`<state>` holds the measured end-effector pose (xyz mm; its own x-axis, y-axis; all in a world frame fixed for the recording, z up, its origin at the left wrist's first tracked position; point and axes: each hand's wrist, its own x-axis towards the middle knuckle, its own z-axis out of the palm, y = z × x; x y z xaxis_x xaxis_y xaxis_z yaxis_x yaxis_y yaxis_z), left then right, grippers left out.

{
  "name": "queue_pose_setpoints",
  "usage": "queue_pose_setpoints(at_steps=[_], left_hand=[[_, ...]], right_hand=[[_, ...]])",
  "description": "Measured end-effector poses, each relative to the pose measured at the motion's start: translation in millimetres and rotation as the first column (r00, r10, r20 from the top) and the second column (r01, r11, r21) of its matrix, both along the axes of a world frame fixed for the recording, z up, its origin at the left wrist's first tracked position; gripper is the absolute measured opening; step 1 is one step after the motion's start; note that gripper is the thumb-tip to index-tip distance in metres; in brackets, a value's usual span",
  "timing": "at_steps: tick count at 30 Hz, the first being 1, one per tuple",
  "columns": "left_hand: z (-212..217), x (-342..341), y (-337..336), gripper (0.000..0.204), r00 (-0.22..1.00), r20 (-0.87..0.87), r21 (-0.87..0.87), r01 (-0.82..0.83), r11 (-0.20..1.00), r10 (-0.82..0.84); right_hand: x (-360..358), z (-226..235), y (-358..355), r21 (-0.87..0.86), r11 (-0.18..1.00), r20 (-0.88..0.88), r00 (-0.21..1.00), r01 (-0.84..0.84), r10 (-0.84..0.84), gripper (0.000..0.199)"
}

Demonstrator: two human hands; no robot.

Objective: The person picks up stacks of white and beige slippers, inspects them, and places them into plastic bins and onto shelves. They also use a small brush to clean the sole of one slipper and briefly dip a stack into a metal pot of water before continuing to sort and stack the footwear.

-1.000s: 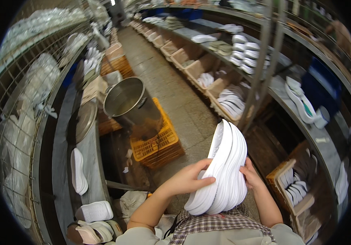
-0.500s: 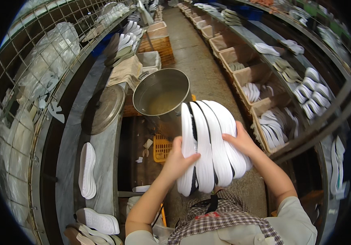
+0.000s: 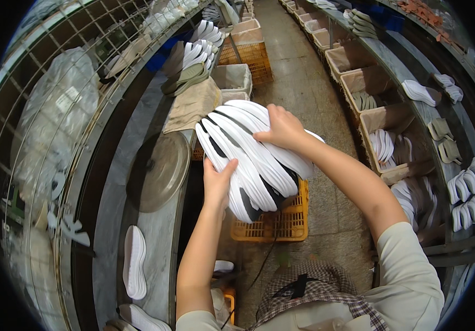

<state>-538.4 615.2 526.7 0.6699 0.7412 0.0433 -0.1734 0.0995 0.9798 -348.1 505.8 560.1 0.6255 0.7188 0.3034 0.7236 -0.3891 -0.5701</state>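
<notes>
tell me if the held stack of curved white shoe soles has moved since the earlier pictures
Yes: the stack of curved white shoe soles has moved forward and left, nearer the round grey metal lid.

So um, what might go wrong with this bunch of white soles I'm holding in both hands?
First, the white soles are pressed between your left hand and right hand, so middle ones might slip out if your grip eases. Second, they're fanned with dark gaps showing, so they could slide unevenly. Third, the round metal lid lies at the edge of the grey counter, near your left hand; a bump might shift it.
</notes>
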Motion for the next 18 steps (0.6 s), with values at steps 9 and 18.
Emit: queue_pose_setpoints(at_steps=[9, 18], left_hand=[[-79, 65, 138, 0.050, 0.989, -0.137, -0.012, 0.047, 0.999, -0.049], [-174, 92, 183, 0.050, 0.936, -0.321, -0.066, 0.126, 0.990, -0.140]], right_hand=[[60, -78, 125, -0.148, 0.987, -0.064, 0.996, 0.057, -0.067, 0.072], [77, -167, 160, -0.422, 0.895, -0.134, 0.967, 0.143, -0.217, 0.071]])
